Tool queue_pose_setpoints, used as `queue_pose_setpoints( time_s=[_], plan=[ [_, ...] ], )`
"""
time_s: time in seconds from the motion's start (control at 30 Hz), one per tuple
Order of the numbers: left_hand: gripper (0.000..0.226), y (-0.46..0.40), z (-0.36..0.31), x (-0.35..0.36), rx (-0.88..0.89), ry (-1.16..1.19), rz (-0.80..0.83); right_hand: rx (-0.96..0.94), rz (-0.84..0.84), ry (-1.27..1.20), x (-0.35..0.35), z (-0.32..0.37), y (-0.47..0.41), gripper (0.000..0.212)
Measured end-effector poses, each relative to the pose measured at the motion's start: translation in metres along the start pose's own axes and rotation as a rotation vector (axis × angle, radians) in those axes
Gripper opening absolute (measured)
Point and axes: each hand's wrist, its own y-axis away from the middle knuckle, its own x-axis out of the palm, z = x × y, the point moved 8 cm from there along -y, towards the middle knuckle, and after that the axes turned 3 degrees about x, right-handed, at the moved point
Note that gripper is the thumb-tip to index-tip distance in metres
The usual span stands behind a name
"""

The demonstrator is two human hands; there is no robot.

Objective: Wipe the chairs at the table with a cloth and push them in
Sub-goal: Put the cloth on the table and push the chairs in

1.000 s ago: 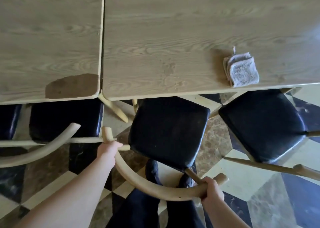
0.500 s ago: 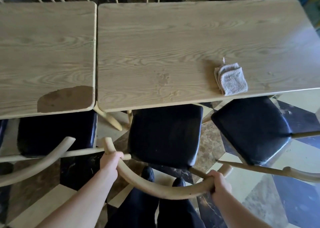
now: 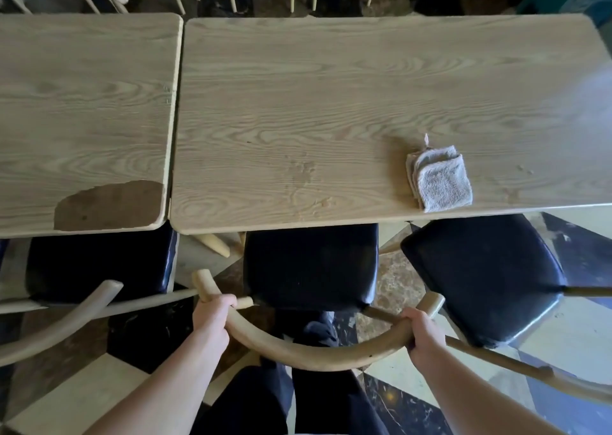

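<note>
As the middle chair (image 3: 311, 265) slides further beneath the tabletop (image 3: 331, 110) than it sat a second ago, its black seat now squared up and its front edge tucked under the wood, the left hand (image 3: 214, 313), lower centre-left of the frame, is clenched around the left end of the chair's curved backrest (image 3: 314, 355). At lower centre-right, the right hand (image 3: 422, 335) grips the rail's other end. The folded grey cloth (image 3: 438, 179) lies untouched near the tabletop's front edge, right of centre, held by neither hand. To the far right, a second black-seated chair (image 3: 483, 279) stands angled and mostly out in the open. Judging by this, the push on the middle chair is nearly finished, and the angled neighbour looks next in line for attention.
</note>
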Motion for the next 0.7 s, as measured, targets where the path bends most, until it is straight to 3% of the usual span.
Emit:
queue_pose_setpoints(
  time_s=[0.4,0.7],
  plan=[
    [0.062,0.001,-0.022,0.044,-0.016,0.048,-0.092,-0.026,0.057,0.064,0.023,0.081,-0.029,0.025],
    [0.065,0.003,-0.012,0.050,-0.070,0.016,-0.142,-0.020,0.065,0.058,0.023,0.095,-0.034,0.023]
  ],
)
